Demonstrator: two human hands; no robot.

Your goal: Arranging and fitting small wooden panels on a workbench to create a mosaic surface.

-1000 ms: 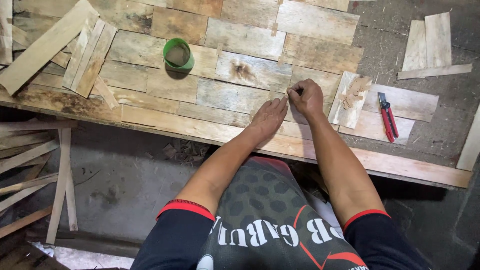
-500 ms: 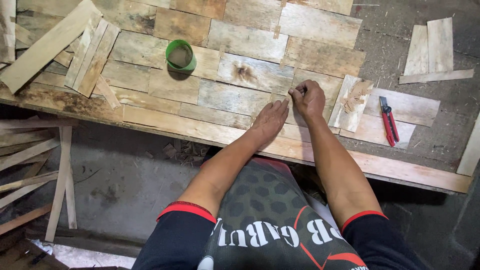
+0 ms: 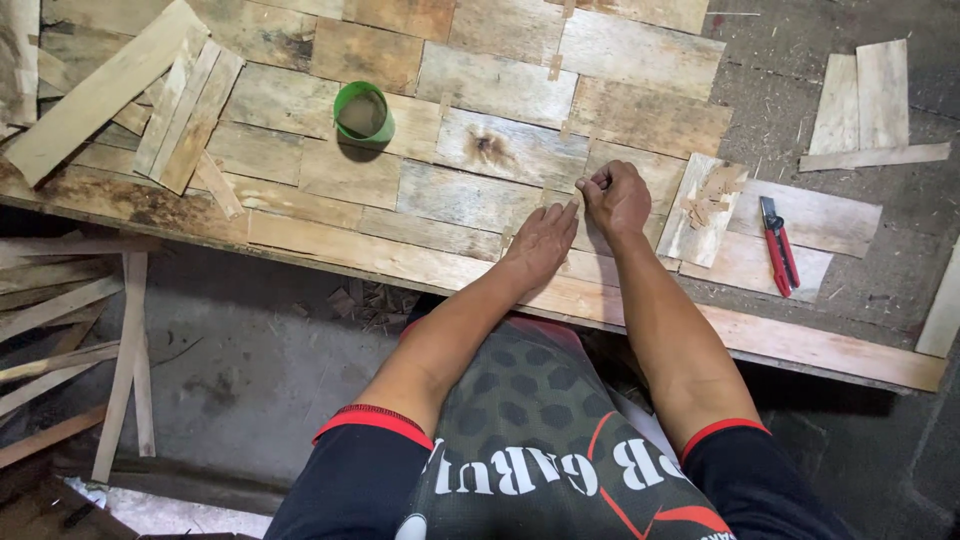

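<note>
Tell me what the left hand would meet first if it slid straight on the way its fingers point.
The left hand lies flat on the wooden panel, fingers pointing up and slightly right. Straight on, it would most likely meet the right hand, fisted just beyond the fingertips; whether they already touch is unclear.

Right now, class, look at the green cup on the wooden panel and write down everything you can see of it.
The green cup is small and round, seemingly plastic, with a bright green rim and wall. It stands upright and open, with a dull brownish-grey content or lining inside. It rests on the patchwork wooden panel, right of the loose wood strips. It casts a dark shadow at its near side. Neither hand touches it; the left hand lies well to its right.
</note>
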